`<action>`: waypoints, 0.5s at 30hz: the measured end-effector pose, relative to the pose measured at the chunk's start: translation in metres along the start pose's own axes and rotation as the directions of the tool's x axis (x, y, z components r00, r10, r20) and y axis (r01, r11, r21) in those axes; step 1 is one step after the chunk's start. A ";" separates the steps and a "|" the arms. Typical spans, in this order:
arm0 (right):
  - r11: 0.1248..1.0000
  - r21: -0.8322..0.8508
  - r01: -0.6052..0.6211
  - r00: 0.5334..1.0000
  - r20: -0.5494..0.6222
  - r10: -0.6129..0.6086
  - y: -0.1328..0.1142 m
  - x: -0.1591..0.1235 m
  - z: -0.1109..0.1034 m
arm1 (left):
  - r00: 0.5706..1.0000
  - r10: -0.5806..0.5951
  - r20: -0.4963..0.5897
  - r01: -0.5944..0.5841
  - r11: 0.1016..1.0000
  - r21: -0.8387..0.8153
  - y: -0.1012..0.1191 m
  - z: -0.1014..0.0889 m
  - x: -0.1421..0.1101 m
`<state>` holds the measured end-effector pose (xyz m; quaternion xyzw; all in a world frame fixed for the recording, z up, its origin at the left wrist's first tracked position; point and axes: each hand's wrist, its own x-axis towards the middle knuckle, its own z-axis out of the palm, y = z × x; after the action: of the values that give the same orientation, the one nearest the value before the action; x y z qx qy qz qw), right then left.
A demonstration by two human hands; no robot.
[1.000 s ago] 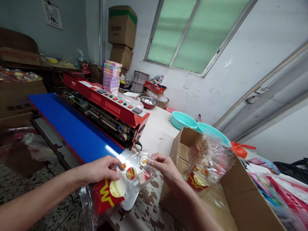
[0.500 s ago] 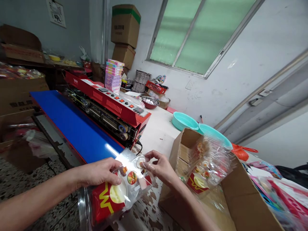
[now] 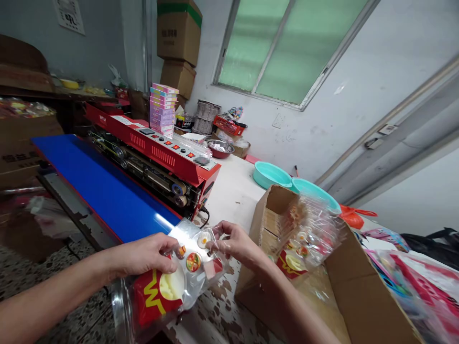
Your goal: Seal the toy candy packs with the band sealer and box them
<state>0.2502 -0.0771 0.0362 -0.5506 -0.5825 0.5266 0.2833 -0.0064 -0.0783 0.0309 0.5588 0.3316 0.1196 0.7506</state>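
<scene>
A clear plastic bag (image 3: 195, 296) hangs between my two hands, in front of the red sealing machine (image 3: 158, 153). Inside it are a red-and-yellow fries piece (image 3: 152, 298) and small toy foods, among them a round pizza-like disc (image 3: 193, 262) and a fried egg (image 3: 204, 240). My left hand (image 3: 154, 253) is closed on the bag's left side, thumb on top. At the upper right edge, my right hand (image 3: 231, 241) pinches the plastic near the egg. The bag's far end lies by the near end of the blue conveyor belt (image 3: 118, 200).
An open cardboard box (image 3: 362, 286) stands at the right, holding a row of similar filled bags (image 3: 308, 239). Behind it are turquoise basins (image 3: 272, 175). Pastel boxes (image 3: 163, 110) are stacked behind the machine. Plastic-wrapped items (image 3: 426, 282) lie at the far right.
The view has shifted slightly, so the surroundings sit a little further left and higher. Both hands keep their hold on the bag, and the right fingers have moved slightly at its edge.
</scene>
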 end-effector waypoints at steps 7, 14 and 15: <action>0.995 -0.098 0.033 0.981 -0.186 -0.050 0.003 0.003 0.016 | 1.000 0.012 0.017 -0.012 0.999 0.049 0.000 -0.002 0.004; 0.980 -0.185 0.078 0.977 -0.183 -0.112 -0.004 0.002 0.010 | 0.999 0.027 0.023 -0.028 0.998 0.052 0.001 -0.003 0.004; 0.988 -0.133 0.080 0.984 -0.150 -0.100 -0.004 0.003 0.008 | 0.999 0.026 0.029 -0.027 0.998 0.051 0.002 -0.003 0.003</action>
<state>0.2409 -0.0762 0.0373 -0.5802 -0.6149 0.4304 0.3161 -0.0055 -0.0737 0.0306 0.5841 0.3164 0.1130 0.7389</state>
